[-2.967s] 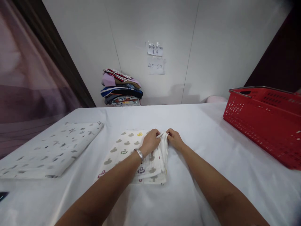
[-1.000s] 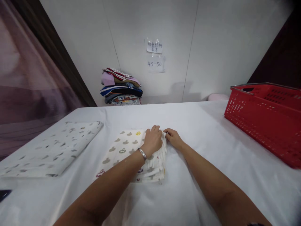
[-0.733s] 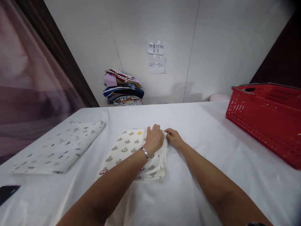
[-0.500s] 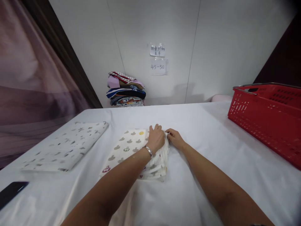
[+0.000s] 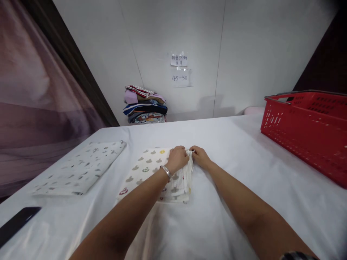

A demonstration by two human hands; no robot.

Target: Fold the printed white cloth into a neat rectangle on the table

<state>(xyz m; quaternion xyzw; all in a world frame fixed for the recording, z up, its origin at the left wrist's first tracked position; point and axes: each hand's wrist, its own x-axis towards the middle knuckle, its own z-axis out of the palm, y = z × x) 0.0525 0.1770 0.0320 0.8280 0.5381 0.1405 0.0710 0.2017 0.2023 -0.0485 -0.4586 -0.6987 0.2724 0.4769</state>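
A white cloth (image 5: 146,164) printed with grey, yellow and red shapes lies folded flat in the middle of the table. My left hand (image 5: 177,158), with a silver bracelet at the wrist, is closed on the cloth near its far right part, fingers curled down. At the far right corner, my right hand (image 5: 200,157) pinches the cloth's edge between thumb and fingers. Between the hands and nearer to me, the right side of the cloth shows layered, wrinkled folds. Part of the cloth is hidden under my left hand and forearm.
Another folded white patterned cloth (image 5: 81,168) lies to the left. Nearer on that side is a dark phone (image 5: 18,224). A red plastic basket (image 5: 306,133) stands at the right. Against the wall at the back is a stack of folded fabrics (image 5: 146,104). A white sheet (image 5: 217,224) covers the table.
My left hand has shifted slightly left, its fingers more curled over the cloth. My right hand keeps its pinch at the corner. The view has moved a little.
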